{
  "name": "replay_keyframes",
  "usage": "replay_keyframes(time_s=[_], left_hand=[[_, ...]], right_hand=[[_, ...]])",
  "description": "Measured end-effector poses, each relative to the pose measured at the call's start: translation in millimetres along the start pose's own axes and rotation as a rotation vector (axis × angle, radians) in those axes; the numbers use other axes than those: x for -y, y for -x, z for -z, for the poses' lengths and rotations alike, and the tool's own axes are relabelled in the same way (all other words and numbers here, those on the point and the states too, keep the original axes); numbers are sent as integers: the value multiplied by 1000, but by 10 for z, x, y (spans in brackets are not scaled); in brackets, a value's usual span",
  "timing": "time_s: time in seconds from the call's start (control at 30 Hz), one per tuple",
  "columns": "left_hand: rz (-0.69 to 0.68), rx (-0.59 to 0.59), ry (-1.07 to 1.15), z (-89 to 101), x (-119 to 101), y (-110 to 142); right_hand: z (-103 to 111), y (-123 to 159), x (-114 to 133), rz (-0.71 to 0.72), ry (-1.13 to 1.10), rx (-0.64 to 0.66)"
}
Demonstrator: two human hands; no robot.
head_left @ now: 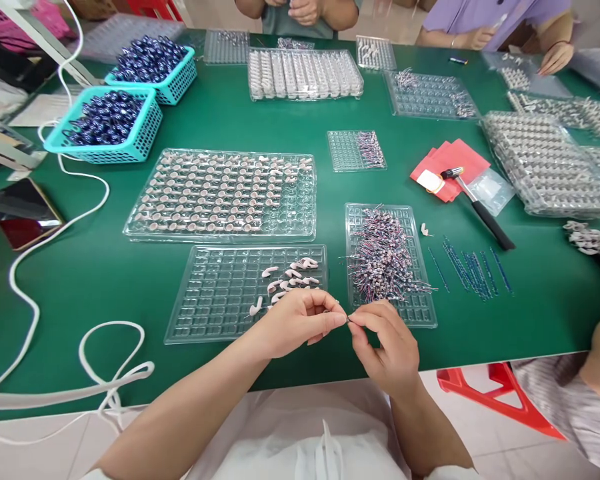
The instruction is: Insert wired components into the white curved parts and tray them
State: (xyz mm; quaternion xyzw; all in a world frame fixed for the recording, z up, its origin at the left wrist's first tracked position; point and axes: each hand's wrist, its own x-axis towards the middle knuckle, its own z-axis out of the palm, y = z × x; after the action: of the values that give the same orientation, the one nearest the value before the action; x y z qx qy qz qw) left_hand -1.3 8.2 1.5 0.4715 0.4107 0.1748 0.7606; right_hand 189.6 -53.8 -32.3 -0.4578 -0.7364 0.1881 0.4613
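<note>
My left hand [305,321] and my right hand [387,341] meet at the fingertips near the table's front edge. Both are closed in a pinch around a tiny dark piece [349,320], too small to name. Just behind my right hand, a transparent tray [425,310] carries a heap of small parts with thin pink and blue wires [383,257]. Beside my left hand lies another transparent tray [205,300], with white earphone shells [293,273] loose at its right end; my hand partly hides some of them.
A tray of earphone shells [220,193] lies farther back. Blue baskets [153,123] hold dark, shiny coils. At right are a hammer [485,213], red sheets [447,163] and thin blue strips [473,273]. A white cable [103,190] crosses the left side. Co-workers sit opposite and at right.
</note>
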Motion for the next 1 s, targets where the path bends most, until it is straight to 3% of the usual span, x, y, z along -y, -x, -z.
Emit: replay_keyframes(time_s=[0.53,0.8,1.0], left_hand=[[38,-12,106,-16,40,-28],[37,-16,217,-62,68,-43],[24,-31,180,-83,59,-39]], right_hand=[[-49,19,-34,-215,-224,3],[-55,8,-59,-157,-219,-50],[-60,16,-45,-246,-245,-36]])
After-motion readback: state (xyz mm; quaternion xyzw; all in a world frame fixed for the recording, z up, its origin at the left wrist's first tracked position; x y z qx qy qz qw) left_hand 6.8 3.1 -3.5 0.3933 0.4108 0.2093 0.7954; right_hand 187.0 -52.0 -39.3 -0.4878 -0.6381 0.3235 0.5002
